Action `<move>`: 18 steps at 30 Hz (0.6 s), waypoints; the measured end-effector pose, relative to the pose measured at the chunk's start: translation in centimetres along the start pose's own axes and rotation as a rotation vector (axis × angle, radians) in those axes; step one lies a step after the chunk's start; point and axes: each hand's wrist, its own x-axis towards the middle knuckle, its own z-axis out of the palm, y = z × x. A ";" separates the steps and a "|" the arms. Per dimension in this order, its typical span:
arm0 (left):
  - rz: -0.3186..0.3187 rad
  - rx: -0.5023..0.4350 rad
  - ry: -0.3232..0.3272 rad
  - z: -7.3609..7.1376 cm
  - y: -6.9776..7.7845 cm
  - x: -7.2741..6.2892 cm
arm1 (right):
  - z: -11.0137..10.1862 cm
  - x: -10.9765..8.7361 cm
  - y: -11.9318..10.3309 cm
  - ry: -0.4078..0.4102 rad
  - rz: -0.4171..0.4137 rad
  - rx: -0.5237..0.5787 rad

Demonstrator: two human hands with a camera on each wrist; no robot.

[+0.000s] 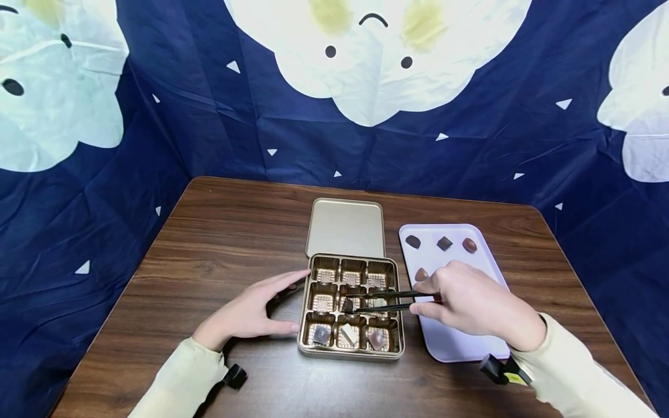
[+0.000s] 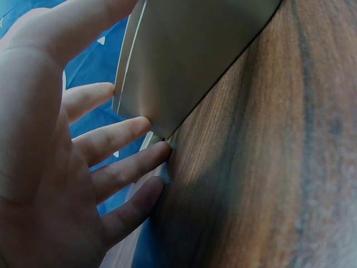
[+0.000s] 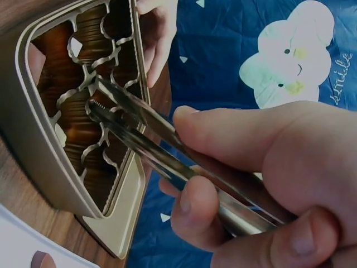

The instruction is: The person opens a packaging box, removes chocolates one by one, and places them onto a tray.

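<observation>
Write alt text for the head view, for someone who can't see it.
A person's right hand holds dark tongs over a nine-compartment gold tin partly filled with chocolates, the left hand at its left side. A lilac tray with more chocolates lies to the right; a lid lies behind.

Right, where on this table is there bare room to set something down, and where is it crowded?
Bare tabletop lies left of the lid, beyond the left hand, and in front of the box, between the sleeves. Crowded: the gap from box to tray, which the tweezers cross beside the right hand.
</observation>
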 end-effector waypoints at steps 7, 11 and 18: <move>-0.003 0.000 -0.002 0.0 0.0 0.0 | 0.1 0.0 0.0 -0.002 0.009 0.007; -0.009 -0.005 -0.003 0.0 0.1 0.0 | 0.5 -0.3 0.6 0.016 -0.010 0.063; -0.013 -0.002 0.000 0.1 0.0 0.0 | 1.3 -1.1 1.8 0.073 -0.057 0.168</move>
